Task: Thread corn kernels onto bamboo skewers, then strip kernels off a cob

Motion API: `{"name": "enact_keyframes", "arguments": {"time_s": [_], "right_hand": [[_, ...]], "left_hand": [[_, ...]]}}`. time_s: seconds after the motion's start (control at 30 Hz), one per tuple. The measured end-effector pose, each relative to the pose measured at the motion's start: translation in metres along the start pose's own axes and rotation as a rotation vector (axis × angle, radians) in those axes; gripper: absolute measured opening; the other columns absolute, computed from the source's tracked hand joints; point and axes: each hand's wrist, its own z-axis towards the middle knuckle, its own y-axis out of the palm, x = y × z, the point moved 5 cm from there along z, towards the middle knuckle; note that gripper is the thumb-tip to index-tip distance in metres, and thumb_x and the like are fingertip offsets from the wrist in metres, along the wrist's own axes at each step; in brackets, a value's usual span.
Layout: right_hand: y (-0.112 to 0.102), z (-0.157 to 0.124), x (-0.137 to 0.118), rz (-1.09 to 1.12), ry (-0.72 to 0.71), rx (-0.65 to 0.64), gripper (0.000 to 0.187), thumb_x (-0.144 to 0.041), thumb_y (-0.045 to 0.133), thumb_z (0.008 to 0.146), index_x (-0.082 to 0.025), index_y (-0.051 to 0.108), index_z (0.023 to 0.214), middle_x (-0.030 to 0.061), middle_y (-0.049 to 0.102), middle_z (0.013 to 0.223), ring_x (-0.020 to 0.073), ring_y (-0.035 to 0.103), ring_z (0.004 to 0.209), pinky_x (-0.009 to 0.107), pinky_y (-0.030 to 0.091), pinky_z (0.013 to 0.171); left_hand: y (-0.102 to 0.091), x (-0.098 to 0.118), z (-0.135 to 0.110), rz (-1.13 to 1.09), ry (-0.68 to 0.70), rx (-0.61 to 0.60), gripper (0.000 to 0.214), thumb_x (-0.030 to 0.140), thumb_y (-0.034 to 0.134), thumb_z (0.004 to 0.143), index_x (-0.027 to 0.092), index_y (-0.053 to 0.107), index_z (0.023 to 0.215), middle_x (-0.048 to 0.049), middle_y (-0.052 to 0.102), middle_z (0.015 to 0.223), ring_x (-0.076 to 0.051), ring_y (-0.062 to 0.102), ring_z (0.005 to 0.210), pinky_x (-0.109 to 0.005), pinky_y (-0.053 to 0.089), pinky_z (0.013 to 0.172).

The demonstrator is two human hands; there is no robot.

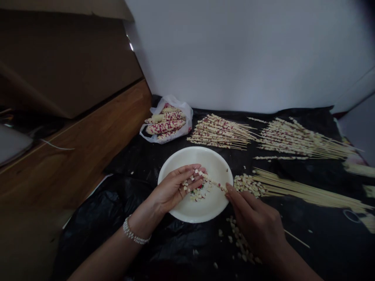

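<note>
Over a white bowl [205,212] set between them, we see two bare hands at work on one strung skewer [213,182]. The right hand [258,218] is closed around it, presumably to keep the stick steady; a bare length of stick beyond that hand looks like its tail. The left hand [172,189], wrist ringed by a beaded bracelet [134,233], lies palm up and open, loose kernels [186,187] resting in it, its fingers near the skewer's far tip. We cannot tell whether they touch that tip. Held above the bowl, the palm is well placed, we judge, for anything dropped to land inside, where pale kernels [197,196] already lie.

Just right of the bowl, a kernel heap [247,185] sits against the ends of a fan of bare sticks [307,189], both apparently kept close to the right hand. Behind the bowl, two piles of strung skewers, a nearer one [215,130] and one farther right [288,138], lie with their bare ends pointing right, perhaps for tidiness. Red-and-cream cobs [165,127] rest in an open plastic bag [187,109]. A black sheet [96,230] underneath likely guards against spills; stray kernels [244,257] dot it.
</note>
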Motion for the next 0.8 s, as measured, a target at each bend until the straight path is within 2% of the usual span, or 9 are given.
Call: {"name": "enact_keyframes", "arguments": {"time_s": [0.17,0.3,0.53,0.8], "right_hand": [[-0.0014,0.0007,-0.0008,-0.002,0.007,0.005,0.035,-0.010,0.053,0.091,-0.017,0.059,0.125,0.0004,0.064,0.075,0.0108,0.054,0.053,0.028,0.036,0.050],[-0.0019,0.0010,-0.0017,0.002,0.003,-0.011,0.037,-0.009,0.051,0.090,-0.016,0.058,0.126,0.0008,0.064,0.076,0.0115,0.054,0.054,0.029,0.036,0.050],[-0.0041,0.0022,-0.0027,-0.014,-0.011,0.000,0.038,-0.008,0.050,0.090,-0.016,0.058,0.126,0.0006,0.064,0.073,0.0121,0.055,0.055,0.030,0.036,0.051],[-0.0039,0.0012,-0.0021,-0.012,-0.007,0.008,0.037,-0.008,0.052,0.090,-0.016,0.058,0.126,0.0006,0.064,0.075,0.0117,0.054,0.055,0.029,0.036,0.051]], "left_hand": [[0.0025,0.0022,-0.0004,0.012,-0.005,-0.009,0.025,0.008,0.068,0.079,0.008,0.070,0.104,-0.0136,0.073,0.105,-0.017,0.070,0.091,-0.025,0.055,0.086],[0.0023,0.0019,0.0002,0.003,0.002,0.028,0.022,0.002,0.069,0.075,0.011,0.073,0.095,-0.0104,0.075,0.096,-0.013,0.070,0.081,-0.020,0.056,0.079],[0.0001,0.0007,0.0015,0.000,0.022,0.018,0.017,0.004,0.070,0.075,0.012,0.073,0.089,-0.0084,0.075,0.090,-0.011,0.069,0.072,-0.021,0.056,0.074],[-0.0040,0.0012,0.0038,0.012,0.052,0.051,0.014,0.004,0.074,0.071,0.012,0.073,0.084,-0.0059,0.075,0.086,-0.010,0.070,0.073,-0.016,0.057,0.070]]}}
